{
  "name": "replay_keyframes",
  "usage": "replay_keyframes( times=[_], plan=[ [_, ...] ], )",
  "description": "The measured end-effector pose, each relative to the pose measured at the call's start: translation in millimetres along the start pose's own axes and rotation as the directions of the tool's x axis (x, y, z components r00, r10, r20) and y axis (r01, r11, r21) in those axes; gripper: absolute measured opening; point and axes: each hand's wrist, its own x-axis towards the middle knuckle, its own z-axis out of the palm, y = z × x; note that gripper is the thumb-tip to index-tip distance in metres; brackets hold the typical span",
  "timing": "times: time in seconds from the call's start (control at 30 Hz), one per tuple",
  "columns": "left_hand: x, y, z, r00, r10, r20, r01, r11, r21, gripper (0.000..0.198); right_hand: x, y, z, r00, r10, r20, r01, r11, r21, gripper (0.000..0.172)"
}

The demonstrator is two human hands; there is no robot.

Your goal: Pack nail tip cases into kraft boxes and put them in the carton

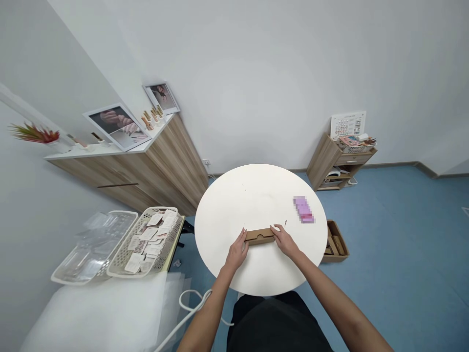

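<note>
A long, narrow brown cardboard box [260,236] lies on the round white table [252,195], close to my body. Its lid looks closed, with a small half-round notch along the front edge. My left hand [238,250] grips the box's left end, fingers on top and thumb at the front. At the opposite end, my right hand [284,239] holds the box the same way. Toward the table's right side lies a blurred purple item [304,209], whose kind I cannot make out.
Left of the table stand a basket of small packets [152,239] and a basket of clear plastic pieces [97,247]. An open carton [335,242] holding brown boxes sits on the floor to the right. A wooden cabinet [179,161] and small shelf unit [339,159] stand beyond.
</note>
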Motion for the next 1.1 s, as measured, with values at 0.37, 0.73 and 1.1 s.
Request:
replay_keyframes(
  times=[0.37,0.73,1.1],
  plan=[
    [-21.2,-14.4,27.1,0.976,0.206,-0.067,-0.18,0.943,0.279,0.068,-26.9,5.0,30.7,0.981,-0.188,-0.048,0.181,0.976,-0.117,0.069],
    [-4.6,-23.4,14.6,0.963,0.266,-0.044,-0.24,0.92,0.311,0.051,-10.9,1.8,25.7,0.994,-0.1,-0.047,0.091,0.983,-0.162,0.055],
    [36.1,36.3,-2.1,0.914,0.341,0.217,-0.369,0.924,0.1,0.049,-53.6,-15.7,1.7,0.978,0.111,-0.179,-0.15,0.964,-0.219,0.045]
  ],
)
